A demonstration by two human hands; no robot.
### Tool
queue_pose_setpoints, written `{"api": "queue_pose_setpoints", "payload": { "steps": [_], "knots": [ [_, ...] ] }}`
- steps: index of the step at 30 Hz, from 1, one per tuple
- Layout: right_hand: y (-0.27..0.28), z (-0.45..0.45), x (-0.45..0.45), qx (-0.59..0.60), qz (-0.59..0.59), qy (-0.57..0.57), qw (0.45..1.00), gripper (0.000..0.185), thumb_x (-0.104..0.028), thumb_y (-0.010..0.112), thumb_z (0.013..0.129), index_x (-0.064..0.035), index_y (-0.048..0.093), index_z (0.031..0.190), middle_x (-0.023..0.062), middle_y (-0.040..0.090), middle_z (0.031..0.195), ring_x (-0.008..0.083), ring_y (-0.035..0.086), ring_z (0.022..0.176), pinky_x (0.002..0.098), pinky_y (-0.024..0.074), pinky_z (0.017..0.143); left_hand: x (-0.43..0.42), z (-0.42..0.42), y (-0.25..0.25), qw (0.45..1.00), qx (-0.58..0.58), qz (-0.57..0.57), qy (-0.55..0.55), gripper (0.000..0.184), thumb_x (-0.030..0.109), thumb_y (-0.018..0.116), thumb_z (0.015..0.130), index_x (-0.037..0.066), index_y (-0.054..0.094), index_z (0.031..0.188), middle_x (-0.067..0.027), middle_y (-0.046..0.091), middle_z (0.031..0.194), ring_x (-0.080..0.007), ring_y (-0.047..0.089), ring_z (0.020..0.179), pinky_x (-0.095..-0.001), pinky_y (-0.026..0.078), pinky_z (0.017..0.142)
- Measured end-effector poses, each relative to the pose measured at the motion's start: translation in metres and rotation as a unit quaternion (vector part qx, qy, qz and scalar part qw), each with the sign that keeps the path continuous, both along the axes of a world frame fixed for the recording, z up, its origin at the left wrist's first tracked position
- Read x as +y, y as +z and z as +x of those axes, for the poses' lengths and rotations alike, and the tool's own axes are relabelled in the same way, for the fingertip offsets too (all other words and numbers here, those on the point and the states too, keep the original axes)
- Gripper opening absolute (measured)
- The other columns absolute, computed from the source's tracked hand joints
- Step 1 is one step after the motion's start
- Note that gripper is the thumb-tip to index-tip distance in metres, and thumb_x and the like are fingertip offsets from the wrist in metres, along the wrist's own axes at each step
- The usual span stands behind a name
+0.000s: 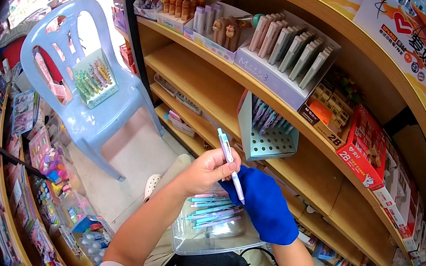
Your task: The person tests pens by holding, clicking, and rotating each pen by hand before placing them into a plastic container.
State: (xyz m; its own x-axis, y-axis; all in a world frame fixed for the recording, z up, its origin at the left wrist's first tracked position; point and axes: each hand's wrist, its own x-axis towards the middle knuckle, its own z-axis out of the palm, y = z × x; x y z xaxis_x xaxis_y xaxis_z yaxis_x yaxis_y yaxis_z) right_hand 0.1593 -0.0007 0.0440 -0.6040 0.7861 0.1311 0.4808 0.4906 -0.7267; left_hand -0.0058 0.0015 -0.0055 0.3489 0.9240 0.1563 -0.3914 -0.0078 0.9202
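Note:
My left hand [209, 172] grips a white pen [225, 146] with a light-blue upper end, held slantwise between thumb and fingers. Its lower tip meets a blue cloth [274, 207] that covers my right hand like a mitt, hiding the fingers. Below both hands, a clear plastic tray [187, 247] rests across my lap. Several pastel pens [215, 216] in turquoise, blue and pink lie inside it. Just beyond my hands, a pale-green display box [271, 151] with round holes is tilted on the shelf, several purplish pens [265, 117] standing in its far part.
A blue plastic chair [95, 126] at the left carries a box of pens [94, 79]. Wooden shelves [198, 84] stand in front, with a stationery box [280, 80] and red 2B boxes [359, 156]. Goods-filled racks [2, 201] run along the left.

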Motion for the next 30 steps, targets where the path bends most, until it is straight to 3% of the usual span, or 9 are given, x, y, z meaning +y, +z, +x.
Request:
{"api": "queue_pose_setpoints", "payload": {
  "steps": [2,5,8,11,14,17,20,23,30],
  "knots": [
    [-0.006,-0.004,0.000,-0.007,0.036,-0.011,0.999,0.016,-0.016,0.058,0.081,-0.0031,0.057,0.092,0.0141,0.060,0.077,0.0310,0.057,0.067,0.0356,0.0436,0.057,0.000,0.001,0.000,1.000,0.017,0.002,0.004,0.016,0.023,0.053,0.088,0.007,0.051,0.091,0.0018,0.049,0.080,-0.0063,0.042,0.069,-0.0195,0.035,0.063],
    [-0.020,-0.002,0.004,0.054,-0.116,-0.057,0.990,0.022,-0.024,0.053,0.085,-0.0045,0.059,0.093,0.0164,0.061,0.083,0.0271,0.059,0.074,0.0337,0.0446,0.066,0.000,0.002,-0.003,0.999,0.042,0.005,0.004,0.016,0.023,0.053,0.088,0.008,0.050,0.090,0.0021,0.049,0.081,-0.0061,0.043,0.070,-0.0195,0.035,0.064],
    [-0.009,-0.001,0.003,-0.049,-0.018,-0.015,0.999,0.022,-0.022,0.054,0.085,-0.0044,0.058,0.098,0.0147,0.062,0.086,0.0223,0.060,0.076,0.0316,0.0447,0.068,0.000,0.001,-0.003,0.999,0.041,0.002,-0.008,0.016,0.024,0.053,0.088,0.008,0.050,0.091,0.0021,0.049,0.081,-0.0062,0.043,0.070,-0.0195,0.036,0.064],
    [-0.021,0.004,0.001,0.124,-0.025,0.016,0.992,0.022,-0.017,0.054,0.084,-0.0015,0.057,0.099,0.0133,0.061,0.083,0.0264,0.056,0.065,0.0289,0.0440,0.058,-0.001,0.000,-0.002,0.999,0.037,0.003,-0.016,0.018,0.025,0.053,0.088,0.007,0.050,0.091,0.0017,0.050,0.083,-0.0065,0.043,0.071,-0.0194,0.036,0.065],
    [-0.010,0.004,-0.001,0.136,-0.173,-0.020,0.975,0.021,-0.014,0.054,0.083,-0.0021,0.057,0.099,0.0142,0.062,0.084,0.0273,0.057,0.067,0.0300,0.0444,0.059,-0.001,0.000,0.000,0.999,0.026,0.005,-0.021,0.019,0.025,0.054,0.088,0.007,0.050,0.092,0.0014,0.050,0.084,-0.0067,0.043,0.072,-0.0194,0.036,0.065],
    [-0.014,0.003,-0.001,0.101,-0.025,0.013,0.994,0.020,-0.015,0.054,0.083,-0.0028,0.058,0.099,0.0151,0.061,0.083,0.0281,0.057,0.067,0.0311,0.0442,0.059,-0.001,-0.001,-0.001,1.000,0.017,0.003,-0.019,0.020,0.026,0.054,0.088,0.007,0.050,0.093,0.0014,0.050,0.084,-0.0066,0.044,0.073,-0.0194,0.036,0.066],
    [-0.007,0.005,0.000,0.017,0.013,0.017,1.000,0.021,-0.017,0.053,0.084,-0.0035,0.058,0.099,0.0149,0.061,0.081,0.0269,0.057,0.068,0.0312,0.0442,0.062,-0.001,-0.003,0.000,1.000,0.011,0.002,-0.021,0.019,0.025,0.054,0.088,0.007,0.050,0.093,0.0015,0.050,0.084,-0.0063,0.044,0.073,-0.0192,0.036,0.066],
    [-0.002,0.001,-0.004,0.061,-0.107,-0.019,0.992,0.027,-0.027,0.050,0.086,-0.0044,0.057,0.098,0.0159,0.060,0.086,0.0316,0.058,0.077,0.0351,0.0442,0.066,-0.001,-0.003,-0.001,1.000,0.012,0.002,-0.021,0.018,0.024,0.053,0.088,0.007,0.050,0.093,0.0017,0.050,0.084,-0.0062,0.044,0.073,-0.0193,0.036,0.066],
    [-0.015,-0.004,-0.002,0.020,-0.068,-0.049,0.996,0.024,-0.029,0.050,0.086,-0.0066,0.056,0.092,0.0192,0.059,0.084,0.0354,0.057,0.077,0.0391,0.0445,0.063,-0.003,-0.001,-0.003,0.999,0.047,0.006,-0.022,0.017,0.023,0.052,0.089,0.007,0.050,0.094,0.0016,0.049,0.085,-0.0070,0.045,0.075,-0.0210,0.038,0.068]
  ]
}}
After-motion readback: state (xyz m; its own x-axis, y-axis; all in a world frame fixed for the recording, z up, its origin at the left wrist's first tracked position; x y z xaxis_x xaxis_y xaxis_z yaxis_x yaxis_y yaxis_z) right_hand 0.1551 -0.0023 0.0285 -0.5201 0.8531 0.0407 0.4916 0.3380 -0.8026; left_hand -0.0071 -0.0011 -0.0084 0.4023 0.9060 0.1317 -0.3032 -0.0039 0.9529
